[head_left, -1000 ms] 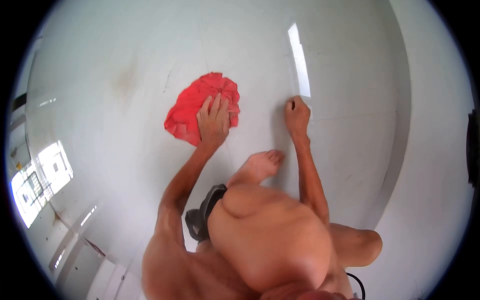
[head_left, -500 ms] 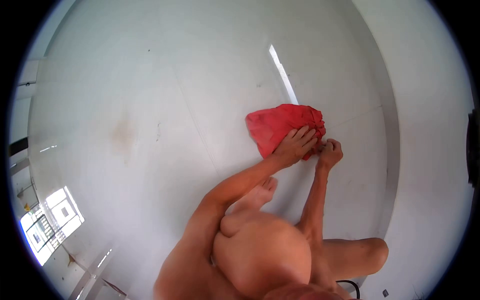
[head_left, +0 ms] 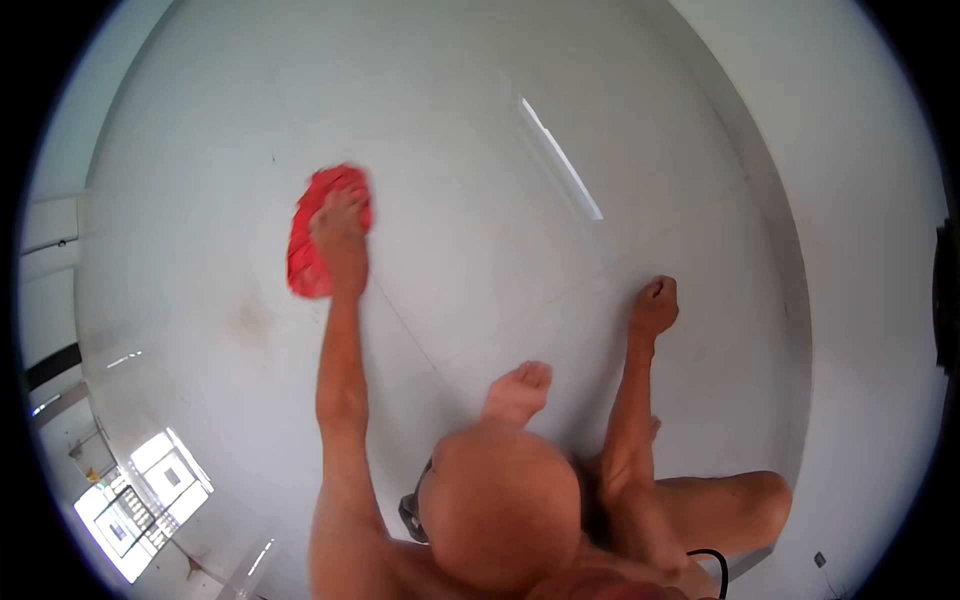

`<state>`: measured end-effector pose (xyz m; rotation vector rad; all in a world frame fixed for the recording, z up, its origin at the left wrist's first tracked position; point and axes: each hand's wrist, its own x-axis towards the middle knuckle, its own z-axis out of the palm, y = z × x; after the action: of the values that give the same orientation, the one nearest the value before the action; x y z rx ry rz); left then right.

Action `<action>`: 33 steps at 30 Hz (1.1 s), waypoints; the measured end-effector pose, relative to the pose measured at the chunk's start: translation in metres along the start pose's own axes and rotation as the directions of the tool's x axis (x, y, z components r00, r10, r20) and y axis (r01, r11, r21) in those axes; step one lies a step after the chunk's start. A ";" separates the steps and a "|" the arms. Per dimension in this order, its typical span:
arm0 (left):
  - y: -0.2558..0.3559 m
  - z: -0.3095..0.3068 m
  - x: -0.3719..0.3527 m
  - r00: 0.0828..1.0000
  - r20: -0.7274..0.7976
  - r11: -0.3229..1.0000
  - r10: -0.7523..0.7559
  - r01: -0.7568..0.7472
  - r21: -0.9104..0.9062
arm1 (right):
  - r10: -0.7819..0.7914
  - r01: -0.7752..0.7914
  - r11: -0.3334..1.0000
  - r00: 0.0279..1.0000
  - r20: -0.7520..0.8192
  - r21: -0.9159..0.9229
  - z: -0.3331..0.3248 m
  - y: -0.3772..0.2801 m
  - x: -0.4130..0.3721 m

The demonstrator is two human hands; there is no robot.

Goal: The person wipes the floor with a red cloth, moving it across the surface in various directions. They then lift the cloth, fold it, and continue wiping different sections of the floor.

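Observation:
A crumpled red cloth (head_left: pixel 308 262) lies on the pale, glossy floor (head_left: pixel 450 200), left of the middle of the view. On top of the cloth rests my left hand (head_left: pixel 341 235), palm down with its fingers spread, slightly blurred by motion. Far to the right, my right hand (head_left: pixel 655 305) is apart from the cloth, low over the floor or touching it. Its fingers are curled closed, and whether anything is inside them is hidden.
My bare foot (head_left: pixel 517 392) and bent knee (head_left: pixel 500 500) are between my arms, with the other knee (head_left: pixel 775 510) at the lower right. A low wall (head_left: pixel 860 200) curves along the right. A black cable (head_left: pixel 718 565) shows at the bottom.
The red cloth has moved left across the floor under my left hand, away from my right hand. My right hand has stayed nearly in place, and its fingers no longer touch the cloth.

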<state>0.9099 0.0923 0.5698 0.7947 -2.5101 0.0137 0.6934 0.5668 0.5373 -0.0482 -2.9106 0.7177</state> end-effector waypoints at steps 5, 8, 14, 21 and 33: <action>-0.057 0.009 0.000 0.840 0.099 0.843 -0.533 0.537 -0.027 | -0.017 0.019 0.997 0.999 0.028 -0.074 0.015 -0.003 -0.012; 0.000 0.026 0.045 0.836 -0.093 0.826 -0.540 0.507 -0.245 | 0.000 0.001 0.999 0.999 0.043 -0.037 0.012 -0.016 -0.013; 0.199 0.052 0.066 0.949 -0.231 0.860 0.214 -0.295 -0.416 | -0.009 0.009 0.999 1.000 -0.003 -0.049 0.023 -0.014 -0.031; 0.377 0.100 -0.035 0.797 0.010 0.533 0.604 -0.395 -0.748 | -0.123 0.127 0.990 0.990 0.073 -0.057 0.028 0.005 -0.042; 0.266 0.135 0.076 0.708 0.097 0.654 0.700 -0.579 -0.486 | -0.232 0.234 0.959 0.972 0.034 -0.158 0.042 0.039 -0.043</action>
<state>0.6502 0.2513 0.5240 -0.3410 -2.7714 -0.4157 0.7297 0.5786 0.4765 0.2800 -2.9136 0.4447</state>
